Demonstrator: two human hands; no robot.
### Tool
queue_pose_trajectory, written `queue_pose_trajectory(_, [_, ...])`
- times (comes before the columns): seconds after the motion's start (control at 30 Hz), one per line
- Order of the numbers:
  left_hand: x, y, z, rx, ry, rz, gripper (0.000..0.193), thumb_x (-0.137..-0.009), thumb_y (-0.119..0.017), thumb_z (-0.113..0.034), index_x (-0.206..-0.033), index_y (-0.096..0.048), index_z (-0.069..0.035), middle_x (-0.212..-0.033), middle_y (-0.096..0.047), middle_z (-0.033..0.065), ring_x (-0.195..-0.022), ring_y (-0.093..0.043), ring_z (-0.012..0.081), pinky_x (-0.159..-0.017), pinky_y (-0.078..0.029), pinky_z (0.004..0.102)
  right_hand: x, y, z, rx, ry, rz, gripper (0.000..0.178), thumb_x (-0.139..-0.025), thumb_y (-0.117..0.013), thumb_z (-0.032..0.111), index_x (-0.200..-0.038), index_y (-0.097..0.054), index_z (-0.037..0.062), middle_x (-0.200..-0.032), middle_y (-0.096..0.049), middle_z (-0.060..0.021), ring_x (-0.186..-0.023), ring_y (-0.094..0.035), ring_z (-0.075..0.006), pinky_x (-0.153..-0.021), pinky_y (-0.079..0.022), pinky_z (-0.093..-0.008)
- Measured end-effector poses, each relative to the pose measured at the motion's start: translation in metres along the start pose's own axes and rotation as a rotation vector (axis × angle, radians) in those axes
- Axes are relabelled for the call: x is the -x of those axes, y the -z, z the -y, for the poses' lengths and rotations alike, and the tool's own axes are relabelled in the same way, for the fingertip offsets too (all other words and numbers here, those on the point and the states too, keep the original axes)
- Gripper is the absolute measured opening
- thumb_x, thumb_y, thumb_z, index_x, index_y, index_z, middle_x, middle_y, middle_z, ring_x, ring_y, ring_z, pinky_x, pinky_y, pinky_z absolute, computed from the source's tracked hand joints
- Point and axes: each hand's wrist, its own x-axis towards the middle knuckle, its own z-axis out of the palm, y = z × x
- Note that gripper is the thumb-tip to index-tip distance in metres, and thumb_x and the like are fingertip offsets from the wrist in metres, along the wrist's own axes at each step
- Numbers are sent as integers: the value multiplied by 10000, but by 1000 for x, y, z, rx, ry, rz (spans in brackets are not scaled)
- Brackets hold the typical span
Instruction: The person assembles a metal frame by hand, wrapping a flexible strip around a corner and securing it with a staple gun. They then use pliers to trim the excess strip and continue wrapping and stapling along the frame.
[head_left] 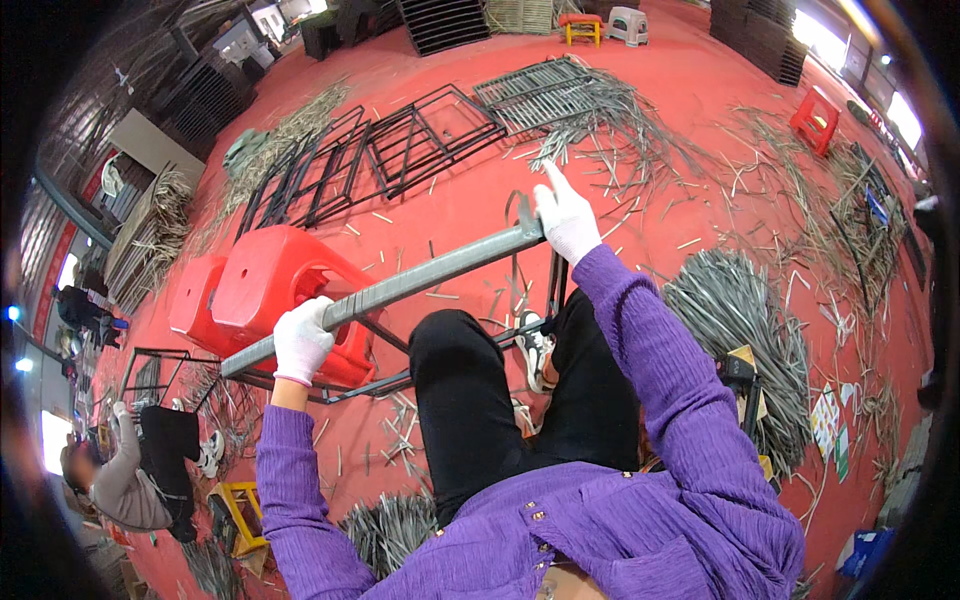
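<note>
A dark metal frame lies across my lap, its upper bar point(430, 278) wrapped in flat grey strip. My left hand point(303, 340), in a white glove, is closed around this bar near its left end. At the bar's right end is my right hand point(568, 218), also gloved, with the index finger stretched out and apart from the others. A short loose end of grey strip point(524, 212) stands up beside its fingers. Whether the lower fingers touch the frame is hidden. Below the bar, the thin dark rods of the frame run past my knees.
Red plastic stools point(262, 275) stand just beyond my left hand. Bundles of grey strips point(735, 330) lie to my right. Bare black frames point(430, 140) and a partly woven panel point(535, 95) lie ahead on the red floor. Another person point(130, 470) sits at the left.
</note>
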Motion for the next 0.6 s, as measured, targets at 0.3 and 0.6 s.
queue_pose_trajectory(0.3, [35,12,20,49,137,174,107,-763,-647,-66,-862,-619,-96,-787,-620,165,-788,-629,380,-663,-486,420,21,-23,35,-123,-40,15,637,-933,-575,336,-1443,-391,0,-720,-611,-132,-656,-625,-265,-664,-499,-383])
queue_pose_trajectory(0.6, [32,36,9,188,117,313,390,-680,-782,-164,-1043,-655,-101,-935,-666,135,-904,-645,344,-764,-504,421,63,-15,47,-198,-43,-87,481,-977,-537,288,-1382,-481,35,-663,-562,-101,-584,-553,-208,-589,-455,-360])
